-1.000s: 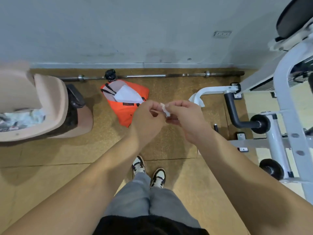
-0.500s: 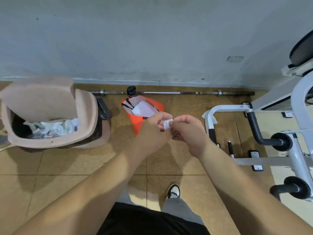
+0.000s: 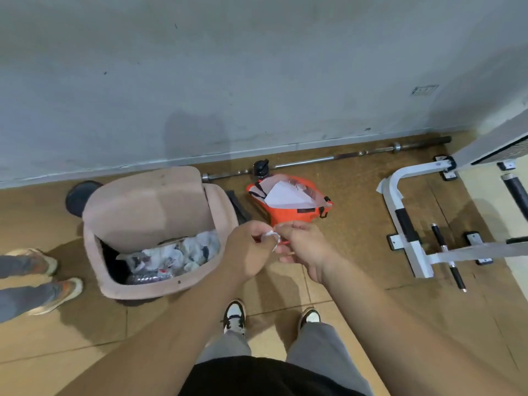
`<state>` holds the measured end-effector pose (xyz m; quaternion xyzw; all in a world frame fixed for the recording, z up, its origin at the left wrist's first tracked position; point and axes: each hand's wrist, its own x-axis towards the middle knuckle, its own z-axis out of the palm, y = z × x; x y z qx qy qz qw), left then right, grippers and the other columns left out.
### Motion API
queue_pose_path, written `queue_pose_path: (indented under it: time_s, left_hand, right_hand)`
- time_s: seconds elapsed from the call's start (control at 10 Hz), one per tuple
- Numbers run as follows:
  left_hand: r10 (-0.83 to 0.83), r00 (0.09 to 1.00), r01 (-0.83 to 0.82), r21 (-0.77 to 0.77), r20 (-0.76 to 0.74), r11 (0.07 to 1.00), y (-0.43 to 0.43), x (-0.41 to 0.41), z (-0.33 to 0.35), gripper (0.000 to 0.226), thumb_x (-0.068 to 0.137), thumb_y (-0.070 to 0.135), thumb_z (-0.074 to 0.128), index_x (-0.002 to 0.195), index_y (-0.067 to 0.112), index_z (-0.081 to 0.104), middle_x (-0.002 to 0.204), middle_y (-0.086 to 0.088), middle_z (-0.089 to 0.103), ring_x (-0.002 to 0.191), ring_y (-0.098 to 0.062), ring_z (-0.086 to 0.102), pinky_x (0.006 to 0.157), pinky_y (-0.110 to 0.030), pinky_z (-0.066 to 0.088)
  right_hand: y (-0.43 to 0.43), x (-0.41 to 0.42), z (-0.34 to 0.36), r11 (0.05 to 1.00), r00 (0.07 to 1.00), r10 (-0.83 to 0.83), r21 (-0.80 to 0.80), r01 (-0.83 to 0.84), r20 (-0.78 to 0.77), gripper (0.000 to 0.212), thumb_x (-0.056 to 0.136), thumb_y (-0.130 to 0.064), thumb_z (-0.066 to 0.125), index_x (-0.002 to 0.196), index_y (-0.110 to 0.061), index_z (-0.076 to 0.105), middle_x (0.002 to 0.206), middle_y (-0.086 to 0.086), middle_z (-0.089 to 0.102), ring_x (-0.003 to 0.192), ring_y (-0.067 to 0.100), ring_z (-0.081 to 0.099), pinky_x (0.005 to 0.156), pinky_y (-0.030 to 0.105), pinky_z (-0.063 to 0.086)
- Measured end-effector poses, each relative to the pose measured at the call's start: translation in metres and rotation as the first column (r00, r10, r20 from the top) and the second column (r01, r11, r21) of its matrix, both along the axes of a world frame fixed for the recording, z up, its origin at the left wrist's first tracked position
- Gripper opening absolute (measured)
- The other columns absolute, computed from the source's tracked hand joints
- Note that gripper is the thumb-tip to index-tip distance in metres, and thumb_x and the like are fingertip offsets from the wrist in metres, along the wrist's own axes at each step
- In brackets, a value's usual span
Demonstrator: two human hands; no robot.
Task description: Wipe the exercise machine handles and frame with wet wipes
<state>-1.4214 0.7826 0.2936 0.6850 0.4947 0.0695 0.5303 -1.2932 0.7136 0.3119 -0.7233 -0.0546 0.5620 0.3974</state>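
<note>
- Far left: another person's shoes (image 3: 45, 278) are seen on the tiled floor, cut by the frame edge.
- A dark round plate (image 3: 77, 197) is laid flat by the wall, just behind the bin.
- The pink bin (image 3: 148, 290) is seen with its lid up; crumpled white waste is piled inside.
- The left hand (image 3: 248, 252) is raised just right of the bin, fingers curled, the wipe pinched at its tips.
- The small white wipe (image 3: 271, 238) is held between both hands, above the floor, between bin and bag.
- The right hand (image 3: 305, 250) is brought up against the left one, the wipe's other end pinched.
- An orange bag (image 3: 288, 214) is lying open behind the hands, white paper inside.
- A bar (image 3: 328, 159) is laid along the wall.
- Right: the white machine frame (image 3: 392, 192) is set on the floor, well apart from the wipe; a black grip (image 3: 405, 227) is fitted on it.
</note>
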Motion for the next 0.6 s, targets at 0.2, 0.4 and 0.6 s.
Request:
queue_pose_path:
  time_s: [0.2,0.4,0.6]
  left_hand:
    - [0.350,0.933,-0.360,-0.176,-0.087,0.916,0.020,-0.077,-0.031,0.015,0.089,0.008,0.066,0.098,0.020,0.069,0.089,0.005,0.066,0.071,-0.007,0.059,0.054,-0.011,0.043]
    - [0.445,0.868,-0.474,-0.101,-0.219,0.875,0.063,-0.156,-0.056,0.022,0.086,0.012,0.069,0.108,0.014,0.068,0.096,0.002,0.067,0.089,-0.019,0.063,0.070,-0.028,0.046]
    - [0.322,0.915,-0.376,-0.228,-0.241,0.898,0.081,-0.177,-0.076,0.035,0.085,0.013,0.074,0.119,0.015,0.064,0.119,-0.006,0.067,0.104,-0.025,0.064,0.096,-0.042,0.056]
  right_hand:
    - [0.041,-0.080,-0.017,0.950,0.950,0.312,-0.035,-0.311,0.022,0.015,0.102,-0.023,0.060,0.109,-0.021,0.073,0.102,0.004,0.074,0.089,0.018,0.068,0.075,0.033,0.050]
    - [0.074,-0.139,-0.023,0.916,0.913,0.398,-0.093,-0.391,0.088,0.014,0.101,-0.017,0.057,0.098,-0.021,0.069,0.105,0.006,0.074,0.089,0.022,0.070,0.071,0.030,0.053]
    - [0.080,-0.146,-0.015,0.962,0.960,0.265,-0.091,-0.257,0.090,0.015,0.105,-0.021,0.052,0.102,-0.020,0.067,0.103,0.009,0.076,0.083,0.022,0.071,0.075,0.035,0.057]
